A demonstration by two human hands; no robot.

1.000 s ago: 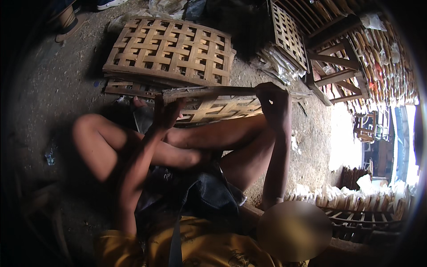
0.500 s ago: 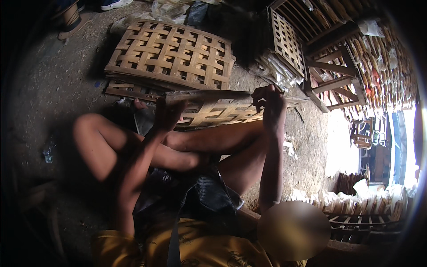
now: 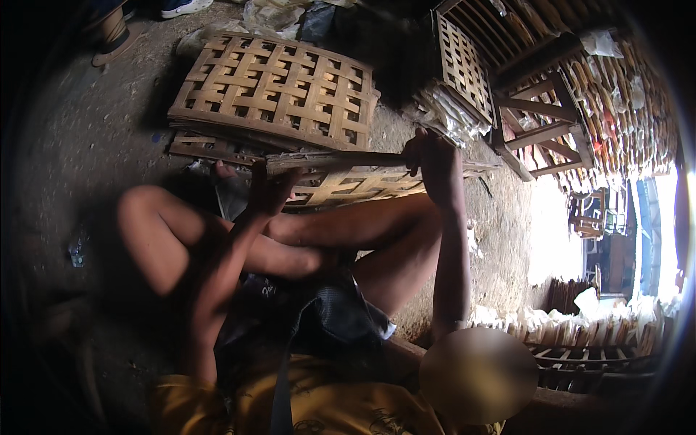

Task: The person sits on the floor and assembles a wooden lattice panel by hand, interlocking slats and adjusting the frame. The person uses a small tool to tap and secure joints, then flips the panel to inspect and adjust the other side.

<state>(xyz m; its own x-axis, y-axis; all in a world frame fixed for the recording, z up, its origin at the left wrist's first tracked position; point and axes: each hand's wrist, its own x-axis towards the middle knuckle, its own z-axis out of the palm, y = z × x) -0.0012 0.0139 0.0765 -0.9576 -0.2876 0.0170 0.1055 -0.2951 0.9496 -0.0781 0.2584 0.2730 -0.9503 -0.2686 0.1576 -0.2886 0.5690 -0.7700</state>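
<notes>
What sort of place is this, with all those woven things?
Probably a workshop or storage shed. There's a tan panel of woven flat strips close by, a stack of similar tan panels on the dusty grey floor, and closely packed rows of thin brown pieces at the upper right.

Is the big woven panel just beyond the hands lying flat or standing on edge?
Flat: the woven panel shows its broad lattice face upward, with stacked edges visible beneath it.
</notes>
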